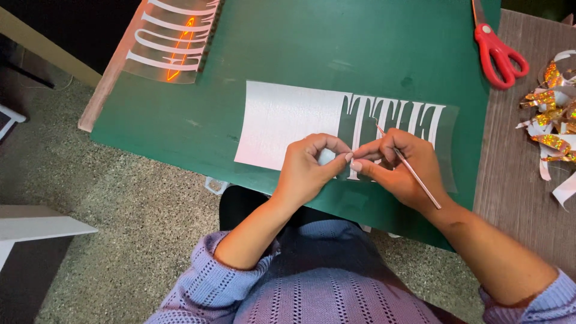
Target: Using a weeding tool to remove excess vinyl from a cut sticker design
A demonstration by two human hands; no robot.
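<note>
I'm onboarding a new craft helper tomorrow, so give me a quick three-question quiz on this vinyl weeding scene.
1. True or false: the right hand holds a thin pink weeding tool.
2. Multiple choice: where do the red scissors lie? A) on the floor B) at the far right edge of the green mat C) in the left hand
3. Fill in: the left hand pinches the near edge of the white ____ sheet.

Key: 1 true; 2 B; 3 vinyl. The glittery scraps lie on the brown table, right of the mat.
</note>
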